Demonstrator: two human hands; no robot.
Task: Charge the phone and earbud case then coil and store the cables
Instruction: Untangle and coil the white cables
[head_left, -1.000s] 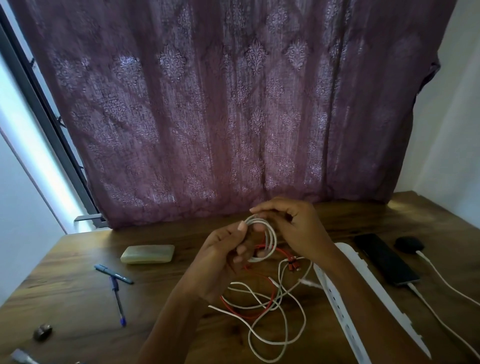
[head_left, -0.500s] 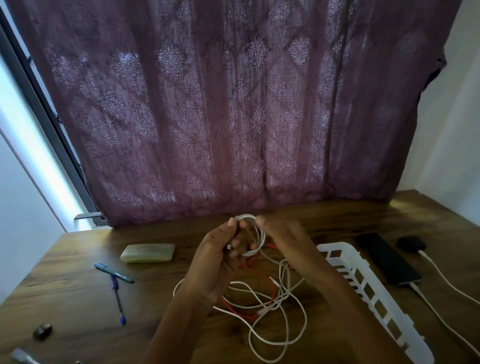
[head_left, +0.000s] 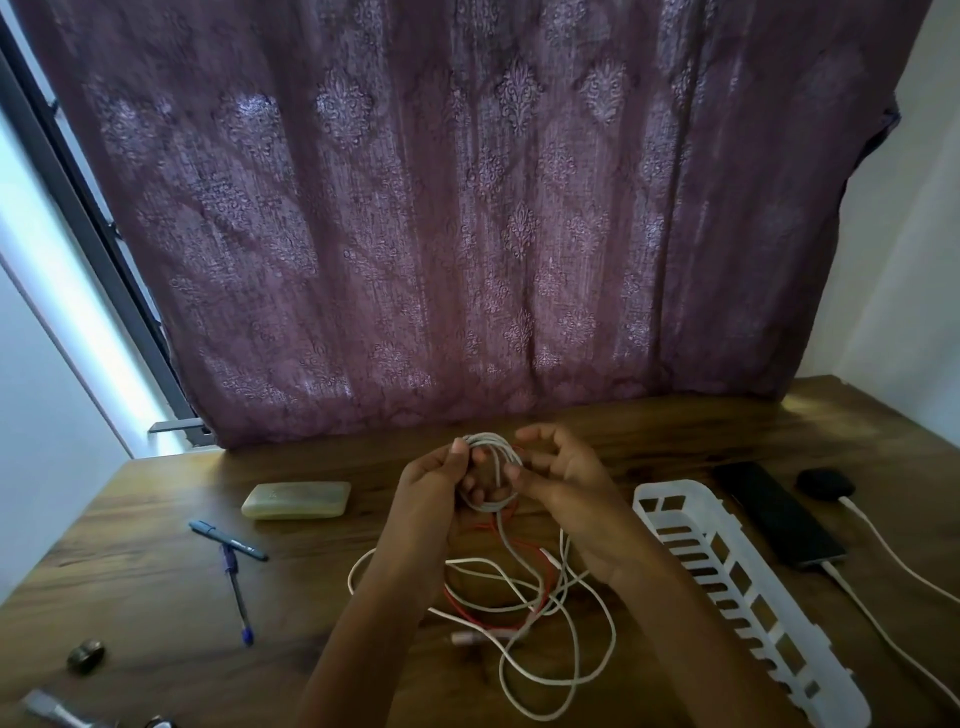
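Cable tidy-up, partway through. My left hand (head_left: 441, 478) is gripping a small coil (head_left: 491, 440) of white cable, thumb over the top and fingers through the loop. It's up off the wooden table (head_left: 156, 597), a little left of the white slotted tray (head_left: 670, 489). My right hand (head_left: 566, 483) is hovering right against the coil's tray side with its fingers loosely curved. Honestly can't tell if it's pinching a strand or only touching. So the hands are sitting close together with the coil between them.

Counting stuff:
- **Just right of the tray:** one black phone (head_left: 774, 512) is lying flat, and one dark earbud case (head_left: 825, 483) is sitting further right again.
- **Charging leads:** two white ones. The phone lead (head_left: 883, 634) is going into the phone's near end, and the case lead (head_left: 893, 551) into the earbud case.
- **Left of the tray, under my wrists:** the loose tail (head_left: 571, 654) of white cable is sprawling in loops, tangled with one red cable (head_left: 493, 610). Can't count the white strands in there.
- **Far left of the tray:** one pale green case (head_left: 296, 500), one small round metal thing (head_left: 85, 656) and two pens. That's a dark marker (head_left: 226, 539) and a blue pen (head_left: 236, 592), touching.

Print on the marker and the green case is too blurry to read.
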